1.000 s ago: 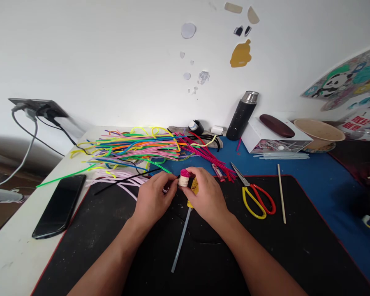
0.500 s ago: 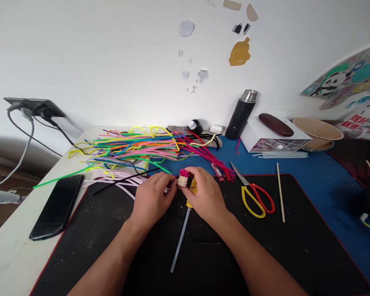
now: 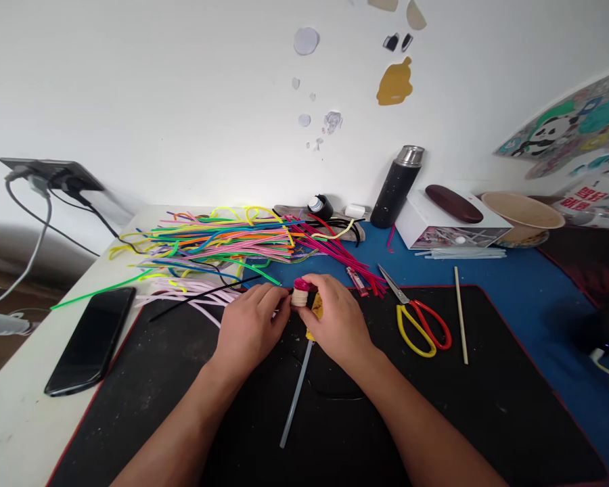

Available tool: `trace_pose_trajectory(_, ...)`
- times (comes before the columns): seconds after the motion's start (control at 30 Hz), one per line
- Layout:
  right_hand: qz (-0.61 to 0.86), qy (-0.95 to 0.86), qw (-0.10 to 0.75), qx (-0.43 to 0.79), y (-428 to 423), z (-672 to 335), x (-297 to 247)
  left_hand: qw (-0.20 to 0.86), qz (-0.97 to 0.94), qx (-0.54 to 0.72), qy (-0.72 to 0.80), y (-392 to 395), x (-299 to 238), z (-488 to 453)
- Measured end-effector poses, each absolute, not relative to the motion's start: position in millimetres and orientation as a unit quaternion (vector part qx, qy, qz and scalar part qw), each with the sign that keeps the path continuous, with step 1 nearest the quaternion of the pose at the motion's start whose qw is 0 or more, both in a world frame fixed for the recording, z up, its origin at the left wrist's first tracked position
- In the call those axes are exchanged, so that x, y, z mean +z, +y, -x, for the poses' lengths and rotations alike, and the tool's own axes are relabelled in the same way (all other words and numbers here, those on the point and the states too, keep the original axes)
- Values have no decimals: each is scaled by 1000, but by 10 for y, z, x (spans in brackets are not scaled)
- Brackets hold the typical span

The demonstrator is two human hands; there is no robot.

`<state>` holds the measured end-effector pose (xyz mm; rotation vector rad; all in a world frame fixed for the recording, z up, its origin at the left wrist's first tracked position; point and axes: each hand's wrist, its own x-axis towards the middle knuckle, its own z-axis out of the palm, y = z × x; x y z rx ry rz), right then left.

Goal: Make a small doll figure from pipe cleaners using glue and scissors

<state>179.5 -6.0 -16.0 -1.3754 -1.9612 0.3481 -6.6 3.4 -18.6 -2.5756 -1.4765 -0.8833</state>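
Note:
Both hands meet over the far part of a black mat (image 3: 142,406). My left hand (image 3: 251,325) pinches the side of a small wound craft piece (image 3: 300,293), cream with a pink top. My right hand (image 3: 337,321) is closed on the same piece from the right, with a bit of yellow (image 3: 317,308) showing under its fingers. A clear stick (image 3: 295,399) runs from under the hands toward me on the mat. A black pipe cleaner (image 3: 203,297) leads left from my left fingertips.
A heap of coloured pipe cleaners (image 3: 218,243) lies behind the hands. Yellow-and-red scissors (image 3: 419,318) and a wooden stick (image 3: 460,314) lie to the right. A black phone (image 3: 91,338) lies left. A black flask (image 3: 396,186), white box (image 3: 451,223) and bowl (image 3: 522,213) stand at the back.
The hands and the craft piece stay almost where they were; the whole view has shifted slightly as the head moved.

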Motion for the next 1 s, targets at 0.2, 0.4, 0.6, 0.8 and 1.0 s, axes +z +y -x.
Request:
trace_pose_trajectory(0.2, 529, -758, 356, 134, -56, -1795, -152, 32, 840, -272, -469, 35, -166, 70)
trace_pose_trajectory(0.4, 531, -757, 355, 137, -63, -1800, -155, 39, 842, -262, -470, 33, -144, 71)
trace_pose_trajectory(0.6, 532, -758, 352, 138, -64, -1804, -166, 44, 844, -272, -460, 33, -136, 71)
trace_pose_trajectory(0.8, 534, -759, 348, 138, -70, -1808, -161, 35, 850, -268, -452, 27, -112, 73)
trace_pose_trajectory(1.0, 533, -758, 346, 143, -68, -1810, -155, -20, 843, -284, -457, 35, -110, 83)
